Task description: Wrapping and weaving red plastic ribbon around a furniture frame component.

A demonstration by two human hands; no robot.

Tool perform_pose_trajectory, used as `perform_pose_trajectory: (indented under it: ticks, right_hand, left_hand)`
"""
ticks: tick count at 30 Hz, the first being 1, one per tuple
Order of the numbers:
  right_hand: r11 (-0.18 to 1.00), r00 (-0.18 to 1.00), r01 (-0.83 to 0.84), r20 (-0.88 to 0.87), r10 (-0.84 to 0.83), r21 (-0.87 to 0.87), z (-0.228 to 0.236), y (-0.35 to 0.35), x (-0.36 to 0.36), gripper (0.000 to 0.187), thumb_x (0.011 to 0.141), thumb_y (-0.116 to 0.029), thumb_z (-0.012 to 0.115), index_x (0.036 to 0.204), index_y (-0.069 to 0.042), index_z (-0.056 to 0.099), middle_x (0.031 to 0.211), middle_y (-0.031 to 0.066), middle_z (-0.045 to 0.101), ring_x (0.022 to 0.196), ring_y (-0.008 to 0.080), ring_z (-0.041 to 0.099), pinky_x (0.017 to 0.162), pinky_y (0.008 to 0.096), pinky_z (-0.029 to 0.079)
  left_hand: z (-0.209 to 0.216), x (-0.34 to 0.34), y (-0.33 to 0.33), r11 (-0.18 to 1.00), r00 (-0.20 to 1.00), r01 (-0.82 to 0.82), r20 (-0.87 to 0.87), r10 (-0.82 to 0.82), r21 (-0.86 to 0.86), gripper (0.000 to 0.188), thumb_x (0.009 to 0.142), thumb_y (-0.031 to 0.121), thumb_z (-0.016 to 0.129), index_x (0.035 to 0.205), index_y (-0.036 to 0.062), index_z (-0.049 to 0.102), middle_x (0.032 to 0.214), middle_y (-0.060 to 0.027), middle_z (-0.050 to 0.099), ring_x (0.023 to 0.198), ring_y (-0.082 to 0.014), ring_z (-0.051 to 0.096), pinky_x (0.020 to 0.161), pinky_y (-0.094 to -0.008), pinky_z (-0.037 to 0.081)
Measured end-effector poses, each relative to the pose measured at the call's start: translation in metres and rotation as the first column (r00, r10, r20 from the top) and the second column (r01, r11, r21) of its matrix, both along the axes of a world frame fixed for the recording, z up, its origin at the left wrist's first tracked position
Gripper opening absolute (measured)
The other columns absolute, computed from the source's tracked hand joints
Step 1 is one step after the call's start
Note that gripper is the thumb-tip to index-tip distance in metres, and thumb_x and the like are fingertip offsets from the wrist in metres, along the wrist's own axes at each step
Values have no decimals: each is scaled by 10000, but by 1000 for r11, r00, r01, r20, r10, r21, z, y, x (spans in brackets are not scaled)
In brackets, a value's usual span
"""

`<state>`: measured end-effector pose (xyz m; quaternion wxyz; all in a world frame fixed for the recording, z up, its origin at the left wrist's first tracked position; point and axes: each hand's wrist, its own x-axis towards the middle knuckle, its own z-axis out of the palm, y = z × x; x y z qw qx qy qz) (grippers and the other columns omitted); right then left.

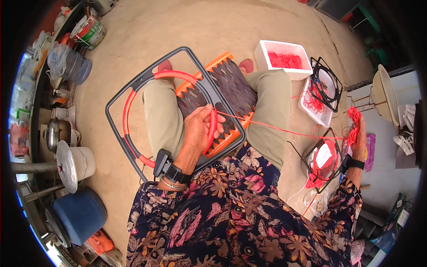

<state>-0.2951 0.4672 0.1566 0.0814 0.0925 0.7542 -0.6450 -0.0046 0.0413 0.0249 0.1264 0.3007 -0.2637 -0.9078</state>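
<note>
A dark grey square frame [116, 95] with rounded corners lies tilted across my lap. The ring [128, 111] inside it is wrapped in red cord along several stretches, with bare grey parts between. My left hand [201, 129] is closed around the ring's right side, fingers pinching the wrapped part. A taut strand of red cord [271, 125] runs from there to the right. Far out to the right, my raised right hand [361, 141] grips a bundle of red cord [354, 115]; its fingers show only in part.
An orange-and-black ridged panel [222, 89] lies between my legs. To the right are a white foam box [263, 50] with red cord, a white tray [321, 119], and black frames [327, 75]. Pots, a blue bucket [82, 213] and a water jug [78, 66] line the left.
</note>
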Motion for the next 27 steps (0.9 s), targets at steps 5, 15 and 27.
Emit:
perform_pose_trajectory:
  ticks: [5, 15, 27]
  right_hand:
    - [987, 993, -120, -7, 120, -109, -4, -52, -10, 194, 884, -244, 679, 911, -97, 557, 714, -36, 449, 601, 64, 455, 507, 229, 416]
    - [669, 671, -740, 10, 741, 75, -8, -240, 75, 449, 876, -229, 679, 1243, -20, 528, 790, -16, 589, 676, 58, 546, 601, 232, 466]
    - [445, 330, -890, 537, 777, -98, -46, -246, 153, 261, 854, -168, 687, 1037, 18, 670, 904, -14, 667, 789, 37, 571, 706, 210, 463]
  left_hand:
    - [-4, 3, 0, 999, 999, -2, -53, -1, -48, 157, 973, 131, 447, 937, -15, 490, 804, -236, 642, 504, -262, 603, 392, -320, 466]
    - [-2, 10, 5, 997, 998, 62, -9, -63, -36, 274, 990, 172, 468, 1092, -73, 538, 783, -153, 637, 521, -198, 575, 441, -276, 458]
    - [23, 14, 10, 987, 983, 108, -161, -88, 122, 286, 996, 242, 471, 1024, -28, 558, 754, -123, 610, 510, -191, 547, 412, -280, 423]
